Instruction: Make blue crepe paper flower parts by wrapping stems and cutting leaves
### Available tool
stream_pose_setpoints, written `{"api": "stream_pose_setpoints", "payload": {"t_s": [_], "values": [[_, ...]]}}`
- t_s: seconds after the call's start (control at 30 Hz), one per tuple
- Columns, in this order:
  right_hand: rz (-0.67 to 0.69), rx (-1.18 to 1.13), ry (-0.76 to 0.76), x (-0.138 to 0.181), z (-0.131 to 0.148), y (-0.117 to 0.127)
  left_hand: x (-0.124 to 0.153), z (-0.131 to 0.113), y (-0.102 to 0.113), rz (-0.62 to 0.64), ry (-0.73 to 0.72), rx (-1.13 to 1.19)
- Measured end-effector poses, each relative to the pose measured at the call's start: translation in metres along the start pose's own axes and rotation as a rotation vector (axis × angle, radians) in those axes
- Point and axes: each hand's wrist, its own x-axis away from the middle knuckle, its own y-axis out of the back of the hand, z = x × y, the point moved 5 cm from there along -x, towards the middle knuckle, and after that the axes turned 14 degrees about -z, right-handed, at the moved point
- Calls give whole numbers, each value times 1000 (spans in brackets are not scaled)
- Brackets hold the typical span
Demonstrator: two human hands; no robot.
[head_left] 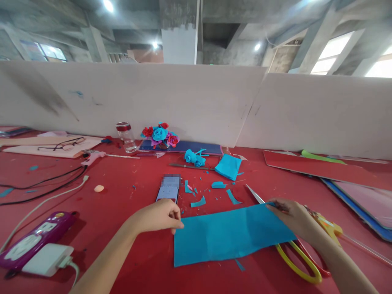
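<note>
A wide blue paper sheet (229, 234) lies flat on the red table (128, 245) right in front of me. My left hand (161, 215) is closed, its fingertips pinching the sheet's left top corner. My right hand (295, 220) rests at the sheet's right top corner, fingers curled onto the paper. Yellow-and-red scissors (301, 261) lie under and beside my right hand, their blades (255, 193) pointing up and left. A phone (168, 191) lies just beyond my left hand.
Blue paper scraps (214, 192), a folded blue piece (228, 166) and blue paper roses (194, 157) lie further back. A flower bouquet (159, 134) and a jar (126, 136) stand by the white partition. A power strip (36, 241) with cables is at the left; coloured sheets (346, 175) at the right.
</note>
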Motion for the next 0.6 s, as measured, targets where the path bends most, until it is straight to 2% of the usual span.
{"api": "stream_pose_setpoints", "payload": {"t_s": [0.07,0.2,0.27,0.37,0.6], "values": [[12,-60,23,1,4,-3,1,-6,-3,-14,-41,2],[-34,-168,85,5,17,-1,3,-28,-9,-159,-214,31],[-76,-205,87,6,21,1,4,-38,-19,-120,-285,88],[-104,-306,32,6,21,1,6,-49,-33,-22,-310,173],[-44,-497,-155,9,14,-21,5,-68,-41,-6,-436,316]]}}
